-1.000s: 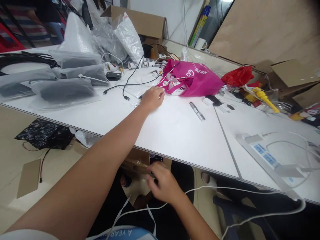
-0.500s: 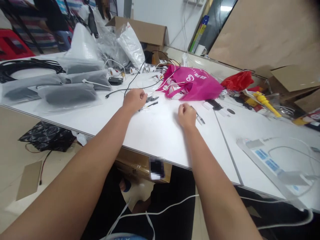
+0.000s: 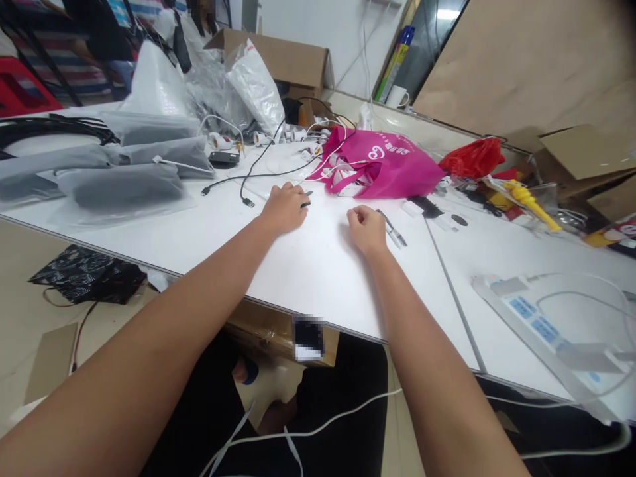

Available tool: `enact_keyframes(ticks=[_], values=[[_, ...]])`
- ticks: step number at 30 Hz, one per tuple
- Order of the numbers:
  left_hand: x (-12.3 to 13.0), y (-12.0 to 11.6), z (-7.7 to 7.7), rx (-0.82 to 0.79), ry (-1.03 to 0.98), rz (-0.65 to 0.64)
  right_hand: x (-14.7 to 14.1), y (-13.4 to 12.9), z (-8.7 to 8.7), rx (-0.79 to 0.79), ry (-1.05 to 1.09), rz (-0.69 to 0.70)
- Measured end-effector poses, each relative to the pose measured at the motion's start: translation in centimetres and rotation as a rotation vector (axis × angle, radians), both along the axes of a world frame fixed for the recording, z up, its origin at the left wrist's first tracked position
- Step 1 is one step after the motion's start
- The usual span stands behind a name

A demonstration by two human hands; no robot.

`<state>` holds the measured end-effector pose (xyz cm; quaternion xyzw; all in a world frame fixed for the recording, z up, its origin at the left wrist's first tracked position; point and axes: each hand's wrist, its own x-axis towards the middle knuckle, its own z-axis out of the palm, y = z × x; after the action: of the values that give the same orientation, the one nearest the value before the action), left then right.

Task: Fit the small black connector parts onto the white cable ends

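Observation:
My left hand (image 3: pixel 284 208) rests on the white table (image 3: pixel 318 265) with its fingers bent down over several small dark pieces (image 3: pixel 306 203), which it mostly covers. To its left lie the plug ends of a black cable (image 3: pixel 247 200). My right hand (image 3: pixel 368 229) is closed in a loose pinch just above or on the tabletop; whatever its fingertips hold, if anything, is hidden. Right beside that hand lies a slim silver-grey tool (image 3: pixel 392 229), partly behind the knuckles. A pink bag (image 3: pixel 405 165) with white items and cables at its mouth lies beyond both hands.
Grey packed pouches (image 3: pixel 122 189) and a black cable coil (image 3: pixel 54 129) lie at the left. A white power strip (image 3: pixel 541 324) is at the right, near a seam in the tabletop. A red bag (image 3: pixel 472 159) and a yellow tool (image 3: pixel 531 204) lie at the back right.
My left hand has moved right and slightly nearer, down over the small dark pieces that lay beside it. The right hand has shifted slightly left and remains closed.

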<state>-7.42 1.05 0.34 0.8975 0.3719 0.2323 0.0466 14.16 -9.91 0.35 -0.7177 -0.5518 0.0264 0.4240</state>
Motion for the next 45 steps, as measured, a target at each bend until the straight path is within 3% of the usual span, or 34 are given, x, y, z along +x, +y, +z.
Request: enact_keyframes(ticks=[18, 28, 34, 40, 45], values=[[1.7, 1.1, -1.0, -0.048, -0.113, -0.073, -0.4, 0.5, -0.4, -0.006, -0.019, 0.043], [3.5, -0.5, -0.8, -0.01, -0.043, -0.246, -0.6, 0.7, -0.4, -0.041, -0.035, 0.074], [4.5, -1.0, -1.6, -0.02, -0.079, -0.236, -0.6, 0.9, -0.6, -0.051, -0.073, 0.099], [4.5, -1.6, -1.3, -0.007, -0.006, -0.211, -0.5, 1.0, -0.6, -0.072, -0.078, 0.095], [5.2, -2.2, -1.4, -0.154, -0.297, -0.211, -0.3, 1.3, -0.8, -0.037, 0.011, 0.104]])
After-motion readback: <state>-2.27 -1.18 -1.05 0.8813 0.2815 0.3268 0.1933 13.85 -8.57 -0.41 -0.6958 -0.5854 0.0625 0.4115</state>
